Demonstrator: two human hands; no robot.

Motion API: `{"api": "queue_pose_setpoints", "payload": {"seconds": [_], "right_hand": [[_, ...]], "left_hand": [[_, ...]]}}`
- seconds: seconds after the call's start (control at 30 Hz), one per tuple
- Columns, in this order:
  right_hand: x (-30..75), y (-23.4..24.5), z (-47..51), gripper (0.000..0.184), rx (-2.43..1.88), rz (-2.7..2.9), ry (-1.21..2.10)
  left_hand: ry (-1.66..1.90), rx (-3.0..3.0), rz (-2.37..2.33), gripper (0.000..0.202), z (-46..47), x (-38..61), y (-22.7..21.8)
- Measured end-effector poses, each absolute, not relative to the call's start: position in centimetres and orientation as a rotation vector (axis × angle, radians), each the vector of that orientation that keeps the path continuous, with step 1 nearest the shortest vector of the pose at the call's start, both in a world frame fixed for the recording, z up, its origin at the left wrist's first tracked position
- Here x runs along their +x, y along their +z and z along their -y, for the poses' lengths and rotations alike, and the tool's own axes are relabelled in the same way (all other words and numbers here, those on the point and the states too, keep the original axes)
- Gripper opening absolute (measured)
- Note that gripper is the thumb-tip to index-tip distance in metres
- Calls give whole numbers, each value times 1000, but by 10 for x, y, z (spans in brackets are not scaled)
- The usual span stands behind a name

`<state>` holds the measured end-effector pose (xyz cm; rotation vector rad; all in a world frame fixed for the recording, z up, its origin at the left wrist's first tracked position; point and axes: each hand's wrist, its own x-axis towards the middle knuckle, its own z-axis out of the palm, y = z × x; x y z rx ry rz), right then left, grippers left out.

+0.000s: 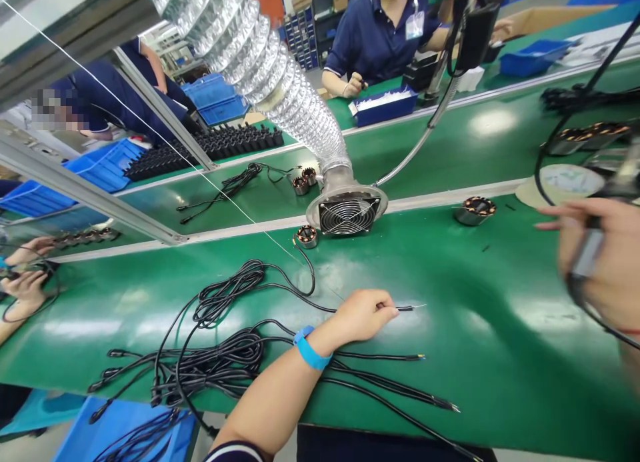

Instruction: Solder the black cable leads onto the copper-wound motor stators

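Observation:
My left hand (pixel 367 313), with a blue band at the wrist, pinches a black cable (pixel 404 309) near its end. A thin silvery strand (pixel 420 306) sticks out to the right of the fingers. A fine pale wire (pixel 230 199) slants down from the upper left toward this hand. At the right edge my right hand (pixel 595 262) is closed around a grey and black corded handle that looks like a soldering iron (pixel 590 249); its tip cannot be made out. Under and beside my left forearm lie coiled black cables (pixel 225 355), several with stripped ends pointing right.
A fume extractor hood (pixel 347 215) hangs from a silver duct. Copper-wound stators (pixel 307 236) stand by the rail, another stator (pixel 475 211) farther right. Co-workers sit opposite; another person's hands (pixel 27 285) are at far left. A blue bin (pixel 125 429) lies below the front edge.

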<state>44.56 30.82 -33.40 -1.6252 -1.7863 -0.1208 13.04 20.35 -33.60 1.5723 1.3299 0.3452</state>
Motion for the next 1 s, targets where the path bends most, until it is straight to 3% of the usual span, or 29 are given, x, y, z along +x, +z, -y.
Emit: {"api": "queue_pose_setpoints", "payload": {"seconds": [0.23,0.47,0.77,1.0], "right_hand": [[413,-346,-363,23,-1604,2146,-99],[380,-359,-311,23,-1261,2388,-96],[322,-359,-240,24,-603,2546,31],[310,-355,-235,24,-727,2426,41]], "left_hand": [[678,1151,-1362,16,-209,124,-341],[890,842,-1460,15,-221,116,-338],[799,905,-1459,21,-227,101,-339],[614,995,-1376,17,-229,82,-336]]}}
